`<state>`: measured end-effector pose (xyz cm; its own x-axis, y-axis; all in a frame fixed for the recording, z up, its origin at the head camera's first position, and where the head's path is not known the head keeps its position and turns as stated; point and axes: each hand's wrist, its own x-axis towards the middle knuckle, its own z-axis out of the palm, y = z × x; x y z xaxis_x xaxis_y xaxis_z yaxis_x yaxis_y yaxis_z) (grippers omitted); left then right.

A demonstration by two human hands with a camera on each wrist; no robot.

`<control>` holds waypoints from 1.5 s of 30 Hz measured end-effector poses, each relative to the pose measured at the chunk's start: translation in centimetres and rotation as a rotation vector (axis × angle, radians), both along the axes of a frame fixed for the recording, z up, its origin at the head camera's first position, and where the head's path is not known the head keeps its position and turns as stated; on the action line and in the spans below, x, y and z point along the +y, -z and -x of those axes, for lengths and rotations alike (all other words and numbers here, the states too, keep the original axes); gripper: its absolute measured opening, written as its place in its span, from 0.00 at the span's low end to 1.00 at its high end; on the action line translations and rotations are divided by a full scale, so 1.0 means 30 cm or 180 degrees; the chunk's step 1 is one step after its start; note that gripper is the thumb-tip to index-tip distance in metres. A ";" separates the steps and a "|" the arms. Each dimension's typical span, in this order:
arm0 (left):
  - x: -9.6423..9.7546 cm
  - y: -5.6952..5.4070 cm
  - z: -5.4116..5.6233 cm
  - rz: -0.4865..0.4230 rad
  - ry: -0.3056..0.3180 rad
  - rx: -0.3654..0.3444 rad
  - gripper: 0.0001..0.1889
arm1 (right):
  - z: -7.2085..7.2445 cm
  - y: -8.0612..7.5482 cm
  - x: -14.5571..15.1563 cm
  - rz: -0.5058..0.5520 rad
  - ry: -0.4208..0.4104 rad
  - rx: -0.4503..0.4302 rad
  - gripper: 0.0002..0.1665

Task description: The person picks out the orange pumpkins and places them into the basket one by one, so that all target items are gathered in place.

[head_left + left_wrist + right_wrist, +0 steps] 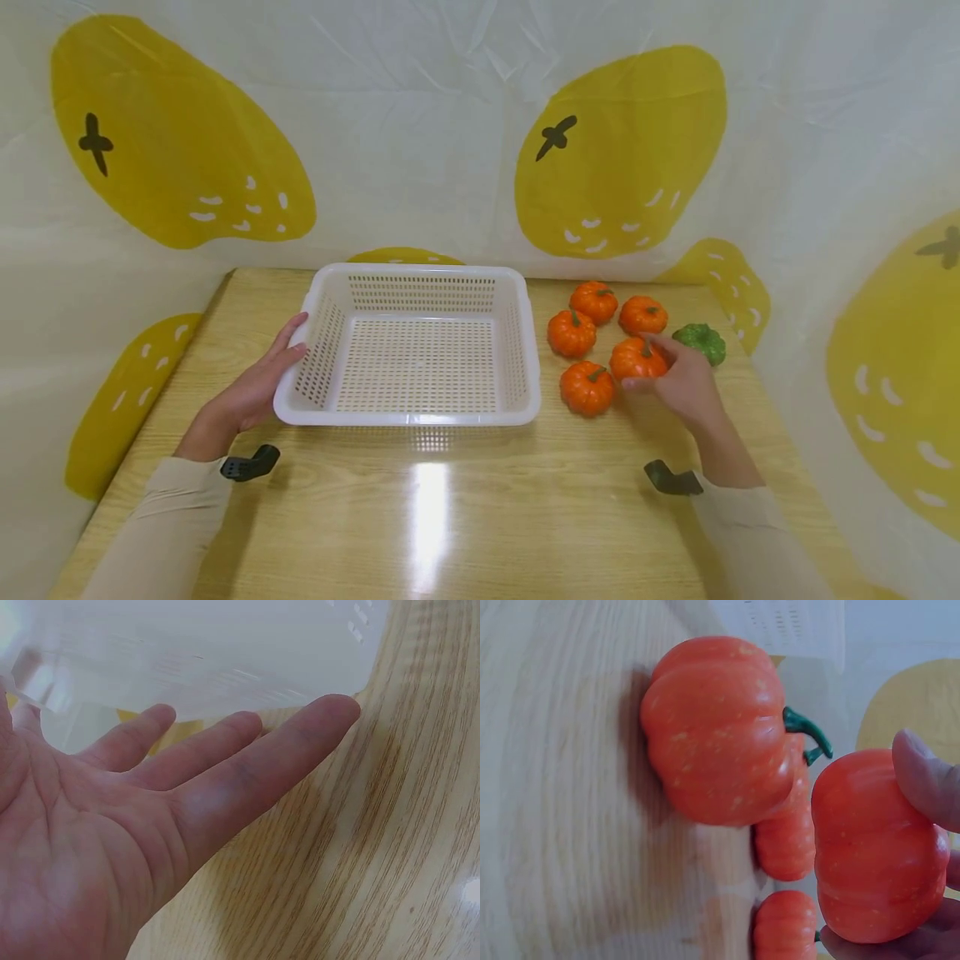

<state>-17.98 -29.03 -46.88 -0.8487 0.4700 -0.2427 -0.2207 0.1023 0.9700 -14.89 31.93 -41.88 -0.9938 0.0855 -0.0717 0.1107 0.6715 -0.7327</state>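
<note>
My right hand (pixel 686 392) grips a small orange pumpkin (pixel 632 360) with a green stem. In the right wrist view that pumpkin (pixel 870 855) is between thumb and fingers, raised off the table. Several other orange pumpkins stand about it, the nearest (pixel 587 389) to its left. A green pumpkin (pixel 702 342) is just beyond the right hand, partly behind it. On the left, my left hand (pixel 258 385) touches the left side of a white plastic basket (pixel 408 419). In the left wrist view its fingers (pixel 247 769) are straight and spread against the basket wall (pixel 225 645).
The basket has slotted walls and stands on a wood-grain table (pixel 337 517), left of the pumpkins. A pale curtain (pixel 420 125) with yellow fruit prints hangs behind the table and along its sides. Dark wrist mounts sit at both cuffs.
</note>
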 end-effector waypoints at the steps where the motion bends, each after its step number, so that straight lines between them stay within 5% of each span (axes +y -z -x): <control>1: 0.001 0.000 0.000 -0.0002 0.0002 -0.0002 0.32 | 0.002 -0.003 -0.004 0.0025 -0.0006 -0.0009 0.55; 19: 0.000 -0.001 -0.003 0.0074 -0.0039 0.0030 0.32 | 0.029 -0.074 -0.078 0.0193 -0.0132 -0.0128 0.52; 45: 0.010 -0.010 -0.003 0.0012 0.0033 0.0015 0.32 | 0.081 -0.102 -0.170 0.0165 -0.0391 -0.0012 0.50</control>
<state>-17.88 -28.71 -46.57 -0.8449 0.4779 -0.2404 -0.2150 0.1081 0.9706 -17.32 26.84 -38.81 -0.9962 -0.0409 -0.0766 0.0326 0.6414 -0.7665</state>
